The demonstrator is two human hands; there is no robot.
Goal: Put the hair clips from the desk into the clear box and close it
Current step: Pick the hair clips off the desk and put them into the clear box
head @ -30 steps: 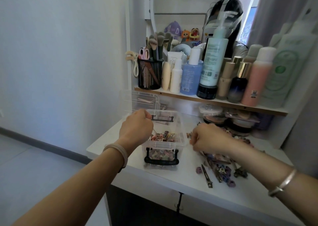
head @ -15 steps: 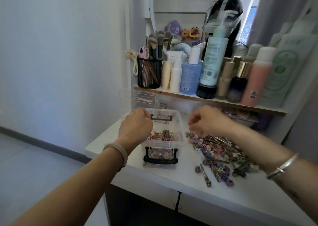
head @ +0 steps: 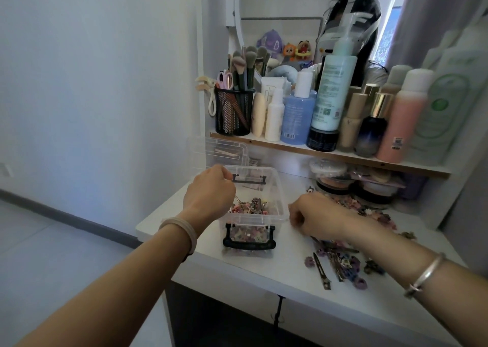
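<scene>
The clear box (head: 280, 188) stands open on the white desk (head: 264, 272), with black latch handles at both ends and several colourful hair clips inside (head: 250, 205). My left hand (head: 211, 191) curls over the box's left rim and holds it. My right hand (head: 314, 217) is down on the desk just right of the box's front corner, its fingers curled onto clips at the left edge of the loose pile of hair clips (head: 340, 265). The fingertips are hidden. The clear lid (head: 219, 151) lies behind the box.
A shelf (head: 330, 155) above the desk carries a black mesh brush holder (head: 233, 111) and several bottles. Round cosmetic jars (head: 332, 180) sit under it, behind the clip pile. A mirror is at the back, and a wall is on the left.
My right hand rose from the clip pile to beside the box's far end, then came back down to the pile next to the box. My left hand stayed on the box.
</scene>
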